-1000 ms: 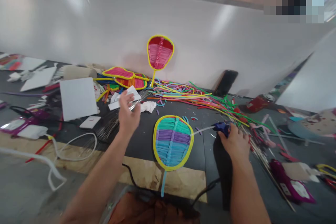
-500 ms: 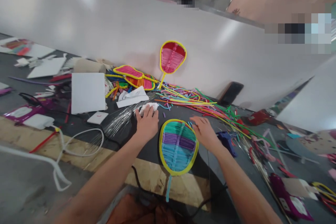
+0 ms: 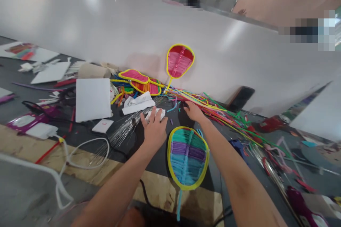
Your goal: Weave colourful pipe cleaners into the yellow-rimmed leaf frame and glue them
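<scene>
My left hand (image 3: pixel 155 127) lies with spread fingers on a crumpled piece of white tissue (image 3: pixel 160 113). My right hand (image 3: pixel 194 111) reaches over the dark tabletop at the front of a pile of coloured pipe cleaners (image 3: pixel 210 104). Its fingers are bent but apart, beside a few small teal scraps (image 3: pixel 179 108); nothing shows in them. Between my forearms lies a fan-shaped pipe-cleaner piece (image 3: pixel 188 158) with a yellow rim, green, purple and blue bands and a blue stem. A pink and red fan (image 3: pixel 180 61) with a yellow rim leans upright against the white partition.
Yellow-edged pink pieces (image 3: pixel 134 76) lie behind folded white paper (image 3: pixel 138 103). Clear thin strands (image 3: pixel 125 131) fan out left of my left hand. A white board (image 3: pixel 93 100) and a white cable (image 3: pixel 87 166) are further left. A phone (image 3: pixel 242 98) leans on the partition; a blue tool (image 3: pixel 237 148) is partly behind my right forearm.
My right hand has moved away from the multicoloured fan's upper edge, forward and left to the pipe-cleaner pile. My left hand stays on the tissue. The view has shifted slightly.
</scene>
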Available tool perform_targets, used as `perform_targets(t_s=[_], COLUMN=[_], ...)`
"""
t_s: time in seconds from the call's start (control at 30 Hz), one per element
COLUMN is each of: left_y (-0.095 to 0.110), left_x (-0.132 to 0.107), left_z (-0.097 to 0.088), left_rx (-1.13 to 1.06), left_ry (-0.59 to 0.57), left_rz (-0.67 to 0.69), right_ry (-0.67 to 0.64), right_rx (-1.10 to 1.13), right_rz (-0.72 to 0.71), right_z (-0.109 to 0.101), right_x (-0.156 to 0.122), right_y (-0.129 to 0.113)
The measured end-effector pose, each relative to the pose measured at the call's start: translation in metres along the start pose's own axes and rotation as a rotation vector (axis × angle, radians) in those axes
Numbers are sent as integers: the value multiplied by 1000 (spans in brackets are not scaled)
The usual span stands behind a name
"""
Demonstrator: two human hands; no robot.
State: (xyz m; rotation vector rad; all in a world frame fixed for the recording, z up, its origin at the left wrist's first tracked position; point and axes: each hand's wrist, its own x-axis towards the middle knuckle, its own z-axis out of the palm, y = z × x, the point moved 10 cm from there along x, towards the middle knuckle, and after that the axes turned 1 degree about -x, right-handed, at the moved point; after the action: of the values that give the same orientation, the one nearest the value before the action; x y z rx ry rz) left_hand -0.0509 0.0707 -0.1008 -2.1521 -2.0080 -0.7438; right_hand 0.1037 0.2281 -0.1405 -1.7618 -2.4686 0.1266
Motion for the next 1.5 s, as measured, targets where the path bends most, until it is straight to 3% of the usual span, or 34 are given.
perform_targets(t_s=[0.33, 0.5, 0.6, 0.7, 0.8, 0.93, 1.07, 1.2, 1.37, 1.5], left_y=[4, 5, 5, 6, 4, 4, 5, 4, 5, 8], left_x=[1, 3, 4, 4, 5, 6, 6, 7, 9, 9], left_z=[-6, -5, -5, -4, -2, 0, 4, 6, 4, 5], left_rx=[-8, 10, 21, 32, 37, 49, 60, 45, 48, 61], left_ry=[32, 15, 14, 13, 9, 21, 14, 16, 27, 42], left_rz=[20, 24, 29, 38, 36, 38, 61, 64, 66, 90], right_ry=[40, 11, -10, 20, 78, 26, 9, 0, 15, -26], right_rx=[-50, -77, -74, -71, -82, -80, -79, -65, -61, -17], right_rz=[-57, -99, -100, -35, 130, 320, 314, 257, 383, 445], right_z=[6, 9, 5, -13, -34, -31, -16, -22, -49, -41], right_x=[27, 17, 6, -1, -8, -31, -56, -63, -48, -38], right_y=[-31, -45, -42, -17, 33, 83, 78, 79, 155, 198])
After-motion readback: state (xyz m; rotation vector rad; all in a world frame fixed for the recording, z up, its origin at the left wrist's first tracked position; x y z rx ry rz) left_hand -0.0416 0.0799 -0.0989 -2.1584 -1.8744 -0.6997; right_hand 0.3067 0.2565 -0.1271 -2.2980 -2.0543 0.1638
